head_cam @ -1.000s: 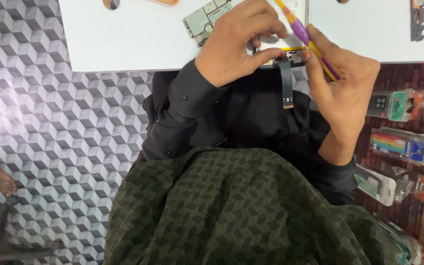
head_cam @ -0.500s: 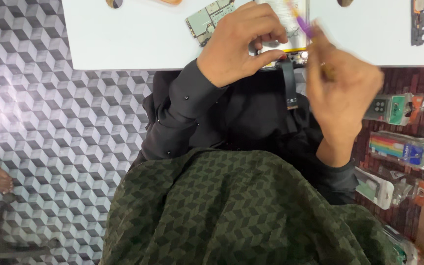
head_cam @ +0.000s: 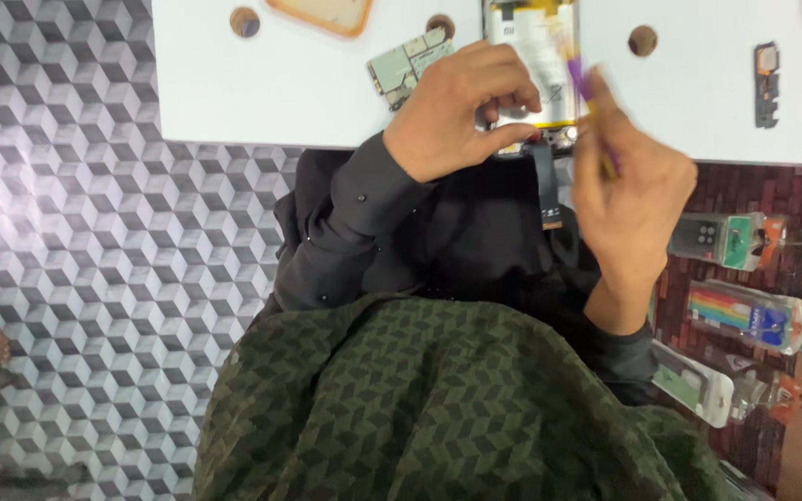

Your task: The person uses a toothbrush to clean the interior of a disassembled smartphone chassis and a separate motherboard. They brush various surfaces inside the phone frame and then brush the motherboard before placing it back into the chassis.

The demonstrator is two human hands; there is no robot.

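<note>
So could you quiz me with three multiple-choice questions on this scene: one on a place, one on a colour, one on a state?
1. Where does the green circuit board lie?
A. on the white table
B. on the patterned floor
C. on the person's lap

2. What colour is the tool in the right hand?
A. red
B. purple and yellow
C. black

3. How is the opened phone?
A. closed in a case
B. lying open under the left hand
C. hanging off the floor

Answers: 1 A, the board rests on the tabletop; 2 B, purple shaft with yellow; 3 B, its insides show and fingers press its lower end.
</note>
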